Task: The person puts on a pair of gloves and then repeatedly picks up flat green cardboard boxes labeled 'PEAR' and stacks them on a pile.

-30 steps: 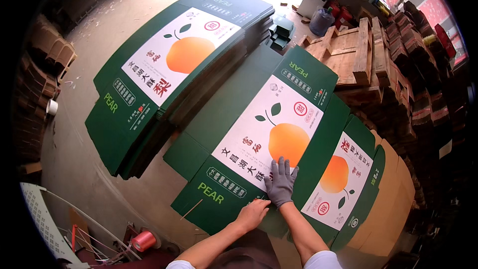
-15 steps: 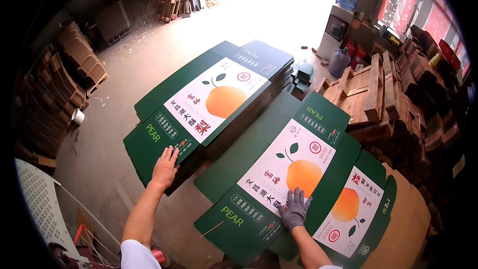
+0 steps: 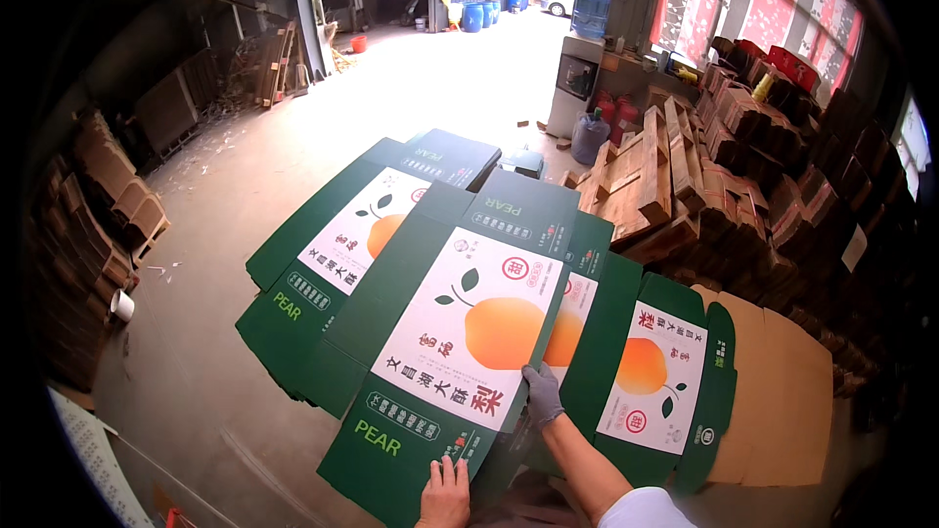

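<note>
A flattened green pear carton (image 3: 421,303) with a white panel and an orange fruit picture lies tilted in front of me. My right hand (image 3: 543,398), in a grey glove, grips its right edge, thumb on top and the other fingers hidden beneath. My left hand (image 3: 446,497) is bare and holds the near edge by its right corner, fingers on top and thumb out of sight. The carton overlaps a left stack of matching flat cartons (image 3: 279,274). Under its right side shows another such carton (image 3: 587,298), beside a further printed sheet (image 3: 665,372).
Plain brown cardboard (image 3: 782,401) lies at the right. Beyond it are a wooden pallet (image 3: 636,171) and bundled cardboard stacks (image 3: 748,196). A water dispenser (image 3: 575,78) stands farther back. More cardboard (image 3: 117,181) lines the left, near a white roll (image 3: 121,306).
The top carton on the right pile has shifted left and come up, uncovering another beneath. My left hand left the left stack for its near edge; my right hand now grips its right edge.
</note>
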Action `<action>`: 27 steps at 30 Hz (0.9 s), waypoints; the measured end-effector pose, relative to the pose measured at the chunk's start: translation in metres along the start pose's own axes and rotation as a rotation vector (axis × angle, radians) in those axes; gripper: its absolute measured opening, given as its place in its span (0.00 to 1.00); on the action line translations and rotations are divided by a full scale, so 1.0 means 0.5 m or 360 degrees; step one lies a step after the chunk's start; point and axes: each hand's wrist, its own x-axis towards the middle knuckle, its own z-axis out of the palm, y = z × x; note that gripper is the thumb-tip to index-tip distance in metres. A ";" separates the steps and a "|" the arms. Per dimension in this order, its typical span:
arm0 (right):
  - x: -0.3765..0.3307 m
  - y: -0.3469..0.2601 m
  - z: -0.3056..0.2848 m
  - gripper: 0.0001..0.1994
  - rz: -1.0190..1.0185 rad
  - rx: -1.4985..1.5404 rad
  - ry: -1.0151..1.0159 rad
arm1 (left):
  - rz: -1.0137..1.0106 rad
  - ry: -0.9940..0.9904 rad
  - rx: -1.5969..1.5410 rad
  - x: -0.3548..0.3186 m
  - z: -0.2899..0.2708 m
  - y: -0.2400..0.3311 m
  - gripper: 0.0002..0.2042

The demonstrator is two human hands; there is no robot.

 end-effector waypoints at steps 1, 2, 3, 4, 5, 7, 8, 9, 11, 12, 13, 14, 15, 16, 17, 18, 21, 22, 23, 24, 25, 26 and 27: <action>-0.016 0.006 -0.035 0.18 -0.0071 0.0085 0.0067 | 0.0032 -0.0079 -0.0023 -0.008 0.021 0.016 0.26; -0.030 0.014 -0.074 0.16 -0.0142 0.0166 0.0134 | 0.0063 -0.0160 -0.0051 -0.019 0.052 0.030 0.27; -0.038 0.021 -0.118 0.15 -0.0128 0.0179 0.0232 | 0.0090 -0.0230 -0.0111 -0.025 0.078 0.047 0.27; -0.050 0.027 -0.145 0.14 -0.0098 0.0210 0.0324 | 0.0135 -0.0189 -0.0105 -0.034 0.110 0.059 0.26; -0.051 0.034 -0.167 0.12 -0.0074 0.0239 0.0338 | 0.0160 -0.0224 -0.0126 -0.039 0.141 0.060 0.26; -0.026 0.043 -0.225 0.12 -0.0089 0.0037 0.0343 | 0.0197 -0.0293 -0.0177 -0.029 0.187 0.081 0.26; -0.002 0.052 -0.246 0.12 -0.0092 -0.0056 0.0337 | 0.0186 -0.0319 -0.0175 -0.021 0.211 0.089 0.26; 0.028 0.063 -0.248 0.12 -0.0004 -0.0040 0.0350 | 0.0162 -0.0345 -0.0156 -0.012 0.227 0.090 0.26; 0.073 0.073 -0.264 0.13 0.0039 -0.0185 0.0411 | 0.0232 -0.0169 -0.0137 0.032 0.233 0.083 0.25; 0.101 0.071 -0.288 0.13 -0.0026 -0.0307 0.0450 | 0.0284 -0.0076 -0.0139 0.064 0.234 0.089 0.24; 0.123 0.064 -0.290 0.14 -0.0039 -0.0468 0.0456 | 0.0285 -0.0016 -0.0051 0.088 0.243 0.085 0.23; 0.141 0.045 -0.290 0.15 -0.0048 -0.0624 0.0474 | 0.0296 -0.0006 -0.0096 0.112 0.245 0.087 0.24; 0.139 0.020 -0.244 0.16 0.0019 -0.0498 0.0411 | 0.0288 -0.0033 -0.0027 0.123 0.250 0.075 0.24; 0.127 -0.017 -0.221 0.18 0.0064 -0.0379 0.0399 | 0.0324 -0.0059 0.0012 0.132 0.259 0.081 0.24; 0.124 -0.030 -0.258 0.23 0.0020 -0.0765 0.0450 | 0.0305 -0.0103 -0.0011 0.136 0.270 0.106 0.25; 0.115 -0.021 -0.287 0.31 -0.0084 -0.1346 0.0631 | 0.0334 -0.0175 -0.0065 0.138 0.284 0.128 0.26; -0.016 -0.061 -0.342 0.28 -0.0142 -0.1181 0.0410 | 0.0152 -0.0453 0.0074 0.124 0.305 0.122 0.31; -0.057 -0.096 -0.379 0.26 -0.0202 -0.1160 0.0320 | 0.0039 -0.0530 0.0124 0.127 0.284 0.131 0.32; -0.107 -0.115 -0.466 0.23 -0.0180 -0.1189 0.0465 | 0.0097 -0.0535 0.0091 0.135 0.256 0.162 0.30; -0.166 -0.134 -0.551 0.20 -0.0177 -0.1212 0.0569 | 0.0120 -0.0515 0.0071 0.148 0.239 0.189 0.27; -0.220 -0.135 -0.671 0.15 -0.0245 -0.1187 0.0806 | 0.0174 -0.0533 0.0013 0.160 0.261 0.209 0.29; -0.277 -0.162 -0.779 0.14 -0.0203 -0.1196 0.1039 | 0.0203 -0.0550 -0.0017 0.178 0.276 0.214 0.30; -0.339 -0.175 -0.895 0.13 -0.0120 -0.1354 0.1352 | 0.0273 -0.0519 0.0033 0.196 0.280 0.239 0.30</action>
